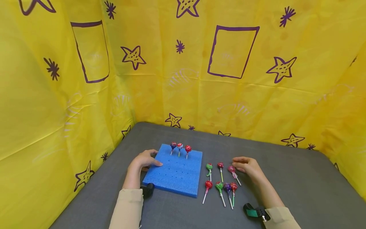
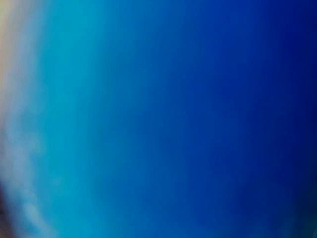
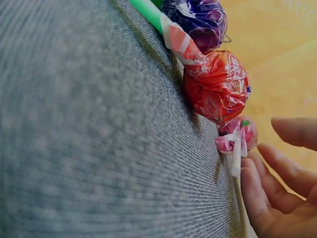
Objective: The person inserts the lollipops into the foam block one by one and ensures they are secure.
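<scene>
A blue foam board [image 1: 178, 173] with rows of small holes lies on the table, and three lollipops [image 1: 179, 146] stand upright along its far side. My left hand [image 1: 145, 160] holds the board's left edge, thumb on top; some fingers are hidden. Blurred blue fills the left wrist view. To the right, my right hand [image 1: 249, 167] is beside a pink lollipop [image 1: 232, 169], thumb and fingers apart with nothing held. In the right wrist view, fingertips [image 3: 249, 168] come close to that lollipop's white stick; contact is unclear.
Several more wrapped lollipops lie right of the board, among them a green one [image 1: 209, 166], a red one [image 1: 208, 184] and a purple one [image 1: 227, 187]. A yellow cloth [image 1: 160, 95] with purple drawings surrounds the grey table [image 1: 274, 171].
</scene>
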Demonstrator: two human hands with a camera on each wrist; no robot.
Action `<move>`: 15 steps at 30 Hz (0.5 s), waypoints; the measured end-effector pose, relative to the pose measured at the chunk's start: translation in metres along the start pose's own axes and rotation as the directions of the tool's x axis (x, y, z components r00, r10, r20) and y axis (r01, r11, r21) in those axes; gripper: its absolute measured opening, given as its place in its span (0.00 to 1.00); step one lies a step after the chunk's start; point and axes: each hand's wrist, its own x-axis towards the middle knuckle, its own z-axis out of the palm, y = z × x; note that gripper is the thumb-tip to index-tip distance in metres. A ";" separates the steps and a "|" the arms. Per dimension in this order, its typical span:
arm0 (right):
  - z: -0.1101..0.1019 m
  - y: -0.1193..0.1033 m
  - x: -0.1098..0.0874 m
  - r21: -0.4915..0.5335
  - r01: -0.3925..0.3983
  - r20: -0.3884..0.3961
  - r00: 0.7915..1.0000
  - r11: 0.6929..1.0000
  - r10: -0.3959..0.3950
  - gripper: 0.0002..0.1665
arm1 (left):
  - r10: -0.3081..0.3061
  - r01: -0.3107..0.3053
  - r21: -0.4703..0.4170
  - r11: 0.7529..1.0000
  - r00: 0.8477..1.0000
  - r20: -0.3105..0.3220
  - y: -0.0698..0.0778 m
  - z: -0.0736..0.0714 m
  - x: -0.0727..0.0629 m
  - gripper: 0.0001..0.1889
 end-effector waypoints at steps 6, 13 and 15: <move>0.002 0.003 -0.002 -0.061 0.008 0.023 1.000 0.998 -0.007 0.27 | -0.002 0.002 -0.010 1.000 1.000 0.000 0.000 0.000 0.000 0.40; 0.003 0.005 -0.002 -0.115 0.007 0.020 1.000 0.993 -0.005 0.27 | -0.001 0.001 -0.012 1.000 1.000 -0.001 0.000 -0.001 0.001 0.40; 0.003 0.005 -0.002 -0.140 0.008 0.025 1.000 0.990 -0.004 0.27 | -0.002 0.002 -0.010 1.000 1.000 0.001 -0.001 -0.001 0.001 0.40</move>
